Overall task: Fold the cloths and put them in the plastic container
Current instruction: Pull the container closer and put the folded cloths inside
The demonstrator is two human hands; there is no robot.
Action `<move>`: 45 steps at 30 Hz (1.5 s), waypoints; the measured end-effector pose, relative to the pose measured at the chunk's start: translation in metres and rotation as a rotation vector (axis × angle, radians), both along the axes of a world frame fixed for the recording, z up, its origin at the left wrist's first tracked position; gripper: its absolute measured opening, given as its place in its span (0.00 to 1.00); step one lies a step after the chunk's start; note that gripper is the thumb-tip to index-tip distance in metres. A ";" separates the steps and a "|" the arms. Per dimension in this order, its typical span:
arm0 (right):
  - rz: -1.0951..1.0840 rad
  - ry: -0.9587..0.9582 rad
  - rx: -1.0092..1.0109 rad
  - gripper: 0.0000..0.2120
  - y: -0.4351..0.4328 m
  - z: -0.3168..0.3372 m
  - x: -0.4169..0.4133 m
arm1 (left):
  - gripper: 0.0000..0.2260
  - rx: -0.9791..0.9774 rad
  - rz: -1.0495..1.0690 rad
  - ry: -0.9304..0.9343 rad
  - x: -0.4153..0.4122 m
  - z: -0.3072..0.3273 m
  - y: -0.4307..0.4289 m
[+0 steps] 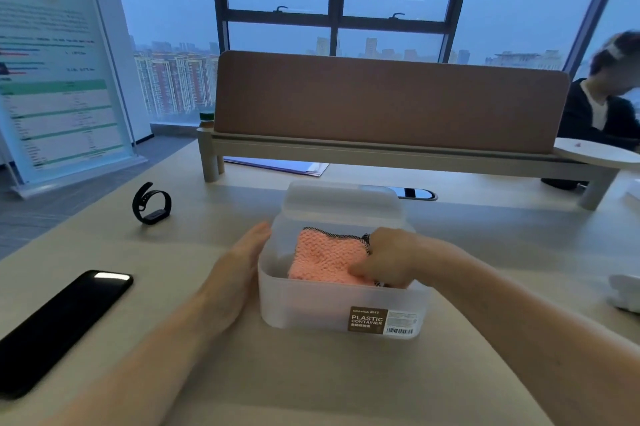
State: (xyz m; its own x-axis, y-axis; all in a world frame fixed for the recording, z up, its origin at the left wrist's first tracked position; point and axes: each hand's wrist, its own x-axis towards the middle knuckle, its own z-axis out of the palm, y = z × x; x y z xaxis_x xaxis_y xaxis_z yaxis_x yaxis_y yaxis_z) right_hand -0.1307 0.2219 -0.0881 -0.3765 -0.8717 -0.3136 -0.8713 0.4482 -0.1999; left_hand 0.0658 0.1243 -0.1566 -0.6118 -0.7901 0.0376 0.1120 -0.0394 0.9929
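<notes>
Right hand point(384, 257) grip pinching folded pink cloth point(325, 259) inside plastic container point(311, 308); left hand point(239, 263) spread flat against container's outer wall, on bench point(194, 245).

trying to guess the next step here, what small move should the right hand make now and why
Probably let go and lift out. The right hand is down inside the plastic container, resting on the folded pink cloth, which already lies within the walls. The left hand lies flat by the container's outer wall, seemingly steadying it.
</notes>
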 end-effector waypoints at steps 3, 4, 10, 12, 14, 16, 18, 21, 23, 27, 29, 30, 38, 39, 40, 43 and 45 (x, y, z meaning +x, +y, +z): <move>-0.025 -0.081 -0.044 0.15 -0.008 -0.007 0.005 | 0.17 0.051 -0.030 0.127 -0.010 -0.009 0.007; -0.040 -0.129 -0.067 0.14 -0.010 -0.009 0.007 | 0.17 0.054 -0.024 0.152 -0.013 -0.009 0.009; -0.071 -0.170 -0.117 0.15 -0.011 -0.008 0.019 | 0.17 -0.008 0.012 0.184 -0.015 -0.017 0.007; -0.033 0.016 -0.193 0.17 -0.006 -0.001 0.022 | 0.15 -0.054 0.022 0.188 -0.014 -0.018 0.006; 0.064 0.137 -0.363 0.21 -0.007 0.004 0.027 | 0.16 -0.202 0.106 0.154 -0.010 -0.021 0.005; 0.283 0.086 -0.401 0.29 -0.013 0.010 0.038 | 0.18 -0.479 0.213 0.047 -0.008 -0.025 0.006; 0.487 0.033 -0.301 0.31 -0.024 0.010 0.048 | 0.16 -0.649 0.314 -0.033 -0.006 -0.028 0.006; 0.491 0.004 -0.146 0.34 -0.042 0.001 0.045 | 0.17 -0.503 0.320 0.043 -0.005 -0.032 0.005; 0.480 0.021 -0.067 0.38 -0.047 -0.005 0.040 | 0.19 -0.402 0.256 0.037 -0.004 -0.034 0.004; 0.479 -0.037 -0.094 0.34 -0.046 0.011 0.036 | 0.15 -0.346 0.210 0.012 -0.005 -0.031 0.006; 0.444 -0.112 -0.182 0.25 -0.048 0.022 0.033 | 0.16 -0.321 0.247 0.027 -0.005 -0.029 0.004; 0.449 -0.091 -0.221 0.21 -0.050 0.023 0.032 | 0.17 -0.310 0.263 0.031 -0.005 -0.029 0.004; 0.615 0.041 -0.184 0.30 -0.050 -0.008 0.031 | 0.16 -0.306 0.213 0.014 -0.007 -0.034 -0.001; 0.602 0.035 -0.185 0.31 -0.051 -0.005 0.029 | 0.16 -0.301 0.210 0.020 -0.008 -0.033 -0.001; 0.585 0.026 -0.203 0.31 -0.053 -0.003 0.025 | 0.17 -0.295 0.206 0.033 -0.007 -0.032 0.000; 0.571 0.054 -0.199 0.35 -0.056 -0.003 0.024 | 0.16 -0.279 0.209 0.024 -0.007 -0.032 -0.001; 0.618 0.114 -0.158 0.40 -0.056 -0.012 0.028 | 0.15 -0.294 0.213 0.011 -0.007 -0.033 -0.002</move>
